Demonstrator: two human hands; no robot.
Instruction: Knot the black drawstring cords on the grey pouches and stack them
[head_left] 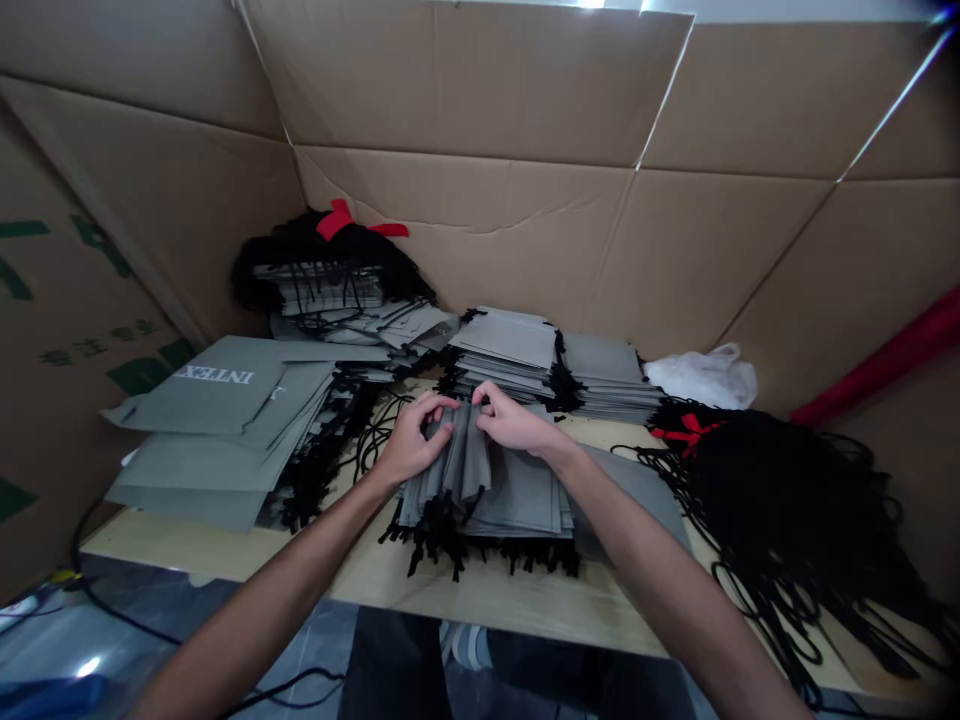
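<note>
In the middle of the table, a bunch of grey drawstring bags [466, 460] stands partly folded upright between my hands. My left hand [416, 438] is closed around its left side, thumb and fingers pinching the top edges. Fingers curled, my right hand [514, 418] pinches the top right edge of the same bunch. Beneath and to the right lies a flat stack of grey bags [521, 495], whose black cord ends [454, 545] stick out towards me. How many bags each hand grips is hidden.
Larger grey bags [217, 400] with white lettering lie at left. Behind my hands stand two stacks, one grey [510, 340] and another [604, 365]. Black cords [795, 500] heap at right, near a white plastic bag [705, 375]. Cardboard walls [465, 190] enclose the table [525, 610].
</note>
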